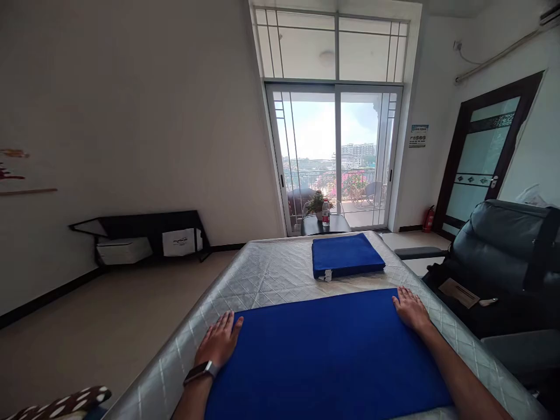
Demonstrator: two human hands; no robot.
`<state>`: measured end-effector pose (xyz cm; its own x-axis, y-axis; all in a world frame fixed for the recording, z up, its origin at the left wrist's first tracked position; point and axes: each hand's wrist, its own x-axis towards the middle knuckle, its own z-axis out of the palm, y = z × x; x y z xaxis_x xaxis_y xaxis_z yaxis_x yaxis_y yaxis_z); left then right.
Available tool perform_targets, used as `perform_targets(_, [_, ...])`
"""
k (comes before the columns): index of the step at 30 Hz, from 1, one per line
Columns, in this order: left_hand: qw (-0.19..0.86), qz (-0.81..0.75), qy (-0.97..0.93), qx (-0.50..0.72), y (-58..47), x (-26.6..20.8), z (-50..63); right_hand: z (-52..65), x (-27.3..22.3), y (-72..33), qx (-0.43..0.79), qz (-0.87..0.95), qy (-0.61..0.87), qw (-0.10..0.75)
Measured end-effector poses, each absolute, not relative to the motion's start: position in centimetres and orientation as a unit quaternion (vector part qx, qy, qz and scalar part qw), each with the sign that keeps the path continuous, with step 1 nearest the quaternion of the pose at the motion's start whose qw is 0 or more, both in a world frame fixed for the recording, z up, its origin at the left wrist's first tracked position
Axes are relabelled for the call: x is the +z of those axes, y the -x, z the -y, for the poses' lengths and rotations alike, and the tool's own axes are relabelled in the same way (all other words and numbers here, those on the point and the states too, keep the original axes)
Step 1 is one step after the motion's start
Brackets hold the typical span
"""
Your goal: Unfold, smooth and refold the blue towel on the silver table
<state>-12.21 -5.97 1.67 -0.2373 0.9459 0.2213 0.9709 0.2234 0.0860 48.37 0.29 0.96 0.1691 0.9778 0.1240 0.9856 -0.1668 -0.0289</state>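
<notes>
A flat blue cloth [324, 356] lies spread over the near part of a mattress in a shiny quilted cover [258, 271]. My left hand [217, 340] rests palm down on the cloth's far left corner, fingers stretched out, a watch on the wrist. On the far right corner lies my right hand [411, 309], also flat with its fingers extended. Beyond the cloth sits a folded stack of blue cloth [347, 255] with a white tag at its near left edge. The near edge of the spread cloth is partly out of frame.
To the right stands a black armchair [503, 251] with a brown card [459, 293] on it. A small dark table [312, 226] with a bottle [325, 213] is past the mattress. On the left, a low black rack [151, 224] holds boxes. A spotted cloth [65, 403] shows at lower left.
</notes>
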Motion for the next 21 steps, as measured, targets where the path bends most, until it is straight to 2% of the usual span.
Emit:
perform_targets(5, [0.075,0.761,0.635,-0.115,7.3,4.8,7.2,2.4,3.9,-43.7,-0.079,0.669,0.736,0.065])
perform_targets(8, [0.063,0.676,0.722,-0.134,0.6,5.6,7.9,5.0,4.8,-37.7,-0.038,0.744,0.661,0.088])
perform_targets(11, [0.021,0.582,0.804,-0.117,-6.5,4.5,8.9,7.6,4.2,-31.2,0.021,0.809,0.575,0.123])
perform_targets(14, [-0.012,0.553,0.827,-0.104,-10.9,2.7,10.0,9.4,2.7,-27.3,0.063,0.843,0.52,0.124])
perform_targets(21, [-0.042,0.563,0.819,-0.102,-11.7,1.8,10.6,9.9,1.6,-27.0,0.076,0.847,0.513,0.115])
